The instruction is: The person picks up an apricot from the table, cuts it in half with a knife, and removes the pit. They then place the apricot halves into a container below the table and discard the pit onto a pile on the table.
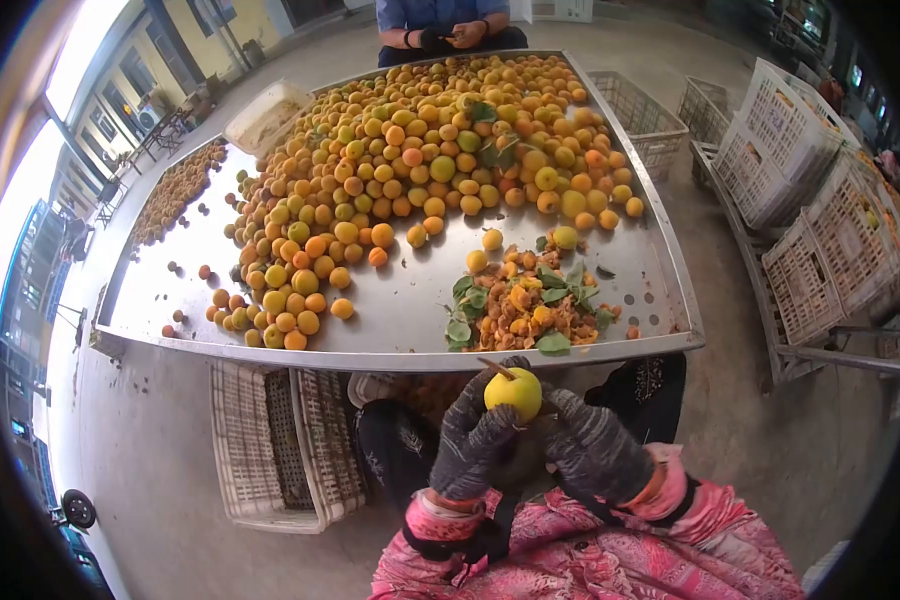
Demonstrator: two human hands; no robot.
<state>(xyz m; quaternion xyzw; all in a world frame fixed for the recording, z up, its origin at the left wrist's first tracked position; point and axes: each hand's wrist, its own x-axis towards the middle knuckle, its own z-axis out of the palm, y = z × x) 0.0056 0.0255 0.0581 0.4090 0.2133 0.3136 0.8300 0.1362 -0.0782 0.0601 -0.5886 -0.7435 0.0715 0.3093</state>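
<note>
A yellow-green apricot (513, 394) is gripped in my left hand (470, 440), just off the near edge of the metal table. Fingers curl around its lower side and behind it. A thin brown stick-like piece (497, 369) lies across the top of the fruit. My right hand (592, 440) is closed close beside the apricot, its fingertips near the fruit's right side; what it holds, if anything, is hidden. Both hands wear grey knit gloves. Beyond them, a heap of pitted apricot scraps and green leaves (540, 305) sits at the table's near edge.
A large pile of apricots (400, 160) covers much of the metal table (390, 310). Brown pits (175, 190) and a white tub (267, 115) are at the left. Crates (280, 440) stand below; more crates (780, 145) rise at the right. Another person (440, 25) sits opposite.
</note>
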